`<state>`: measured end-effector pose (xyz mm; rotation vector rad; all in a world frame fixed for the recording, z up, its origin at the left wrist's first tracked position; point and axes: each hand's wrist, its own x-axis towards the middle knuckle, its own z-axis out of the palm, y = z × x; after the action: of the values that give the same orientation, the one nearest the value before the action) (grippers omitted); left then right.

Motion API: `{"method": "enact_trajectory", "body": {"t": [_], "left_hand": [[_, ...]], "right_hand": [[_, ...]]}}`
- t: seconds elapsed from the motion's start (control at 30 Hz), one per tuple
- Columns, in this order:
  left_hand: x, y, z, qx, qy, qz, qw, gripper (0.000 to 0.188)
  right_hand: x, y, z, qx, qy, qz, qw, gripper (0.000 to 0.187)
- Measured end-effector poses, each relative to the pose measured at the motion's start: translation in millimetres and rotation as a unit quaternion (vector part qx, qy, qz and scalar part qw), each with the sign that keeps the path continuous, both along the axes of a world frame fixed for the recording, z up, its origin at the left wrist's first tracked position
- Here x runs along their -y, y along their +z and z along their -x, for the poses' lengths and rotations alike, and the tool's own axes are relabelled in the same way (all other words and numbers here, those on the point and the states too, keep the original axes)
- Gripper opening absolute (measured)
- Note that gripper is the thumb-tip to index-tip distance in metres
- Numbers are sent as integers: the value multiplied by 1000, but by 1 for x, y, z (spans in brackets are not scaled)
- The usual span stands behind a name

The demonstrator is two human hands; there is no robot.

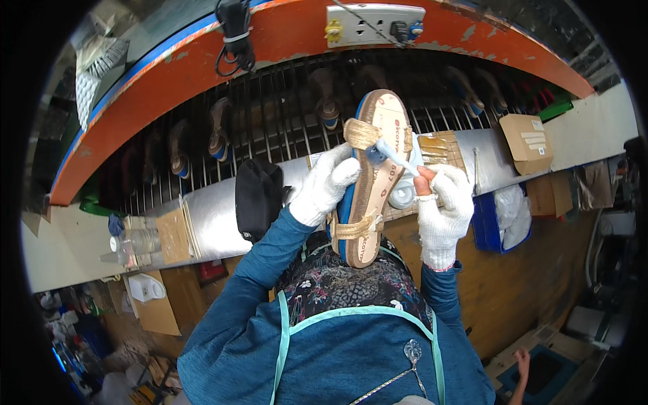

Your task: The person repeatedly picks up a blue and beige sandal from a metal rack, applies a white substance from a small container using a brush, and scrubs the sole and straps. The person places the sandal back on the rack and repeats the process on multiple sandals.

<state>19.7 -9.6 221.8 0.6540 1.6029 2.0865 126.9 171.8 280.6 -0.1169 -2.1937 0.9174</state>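
My left hand (pixel 327 187), in a white knit glove, grips the left edge of a sandal (pixel 385 185) held toe up in front of me. The sandal has a pale printed insole, tan woven straps and a blue edge along its left side. Near the toe, one woven strap end (pixel 362 133) stands out to the left. My right hand (pixel 445 208), gloved with bare fingertips, is closed on the pale handle of a slim tool (pixel 399 159), perhaps a brush. Its blue end lies over the sandal's upper part; the exact contact is hard to tell.
Several shoes (pixel 219 128) hang or lie on a metal rack under an orange beam (pixel 162 94). A black cloth-like item (pixel 259 199) and a white round container (pixel 402 196) are on the bench. A cardboard box (pixel 525 145) and a blue bin (pixel 487 223) stand right; another person's hand (pixel 522 361) shows lower right.
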Motion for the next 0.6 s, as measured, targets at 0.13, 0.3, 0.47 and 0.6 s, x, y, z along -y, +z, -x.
{"method": "enact_trajectory", "body": {"t": [0.13,0.3,0.47,0.6], "left_hand": [[5,11,0,3,-5,59,998,78],[6,11,4,-5,27,49,998,83],[13,3,14,3,-10,17,1000,74],[12,-6,22,43,-31,-14,999,63]], "right_hand": [[-1,0,11,-16,-35,-58,998,21],[-4,3,31,-58,-17,-58,996,20],[-13,6,32,-26,48,-68,996,20],[-19,5,28,5,73,-80,994,22]]}}
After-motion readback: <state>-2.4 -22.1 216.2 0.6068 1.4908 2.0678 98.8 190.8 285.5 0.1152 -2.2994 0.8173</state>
